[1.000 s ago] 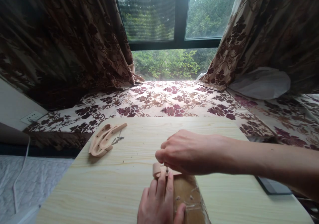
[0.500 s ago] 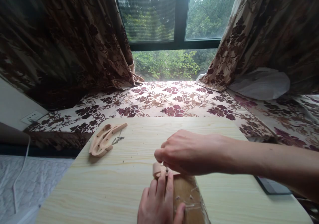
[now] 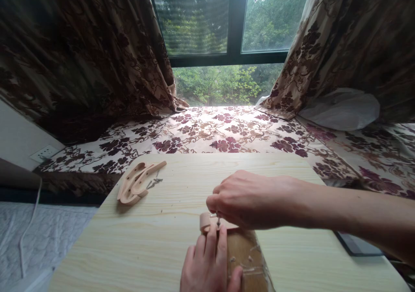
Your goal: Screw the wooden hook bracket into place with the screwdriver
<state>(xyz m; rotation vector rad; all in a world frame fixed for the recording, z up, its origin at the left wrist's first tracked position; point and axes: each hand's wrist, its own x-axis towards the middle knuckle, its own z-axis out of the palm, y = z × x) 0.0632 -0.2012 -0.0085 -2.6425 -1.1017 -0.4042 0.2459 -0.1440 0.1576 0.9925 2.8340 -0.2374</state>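
Low in the middle of the view, a pale wooden hook [image 3: 205, 221] with a rounded end lies at the far end of a brown block [image 3: 244, 261] wrapped in clear film or tape. My left hand [image 3: 204, 261] holds the hook down with its fingertips, its thumb on the block. Just above, my right hand [image 3: 241, 199] is closed, with a thin metal shaft [image 3: 218, 219] pointing down from its fingers to the hook. What tops the shaft is hidden in that hand.
More curved wooden hooks [image 3: 132, 190] lie at the table's far left, beside several small screws [image 3: 155, 182]. A dark flat device, perhaps a phone [image 3: 358, 244], rests under my right forearm. Beyond the table [image 3: 113, 244] are a floral-covered ledge [image 3: 207, 132], curtains and a window.
My right hand has shifted slightly to the right, turning a little at the wrist, and more of the metal shaft shows. The left hand keeps its place on the hook.
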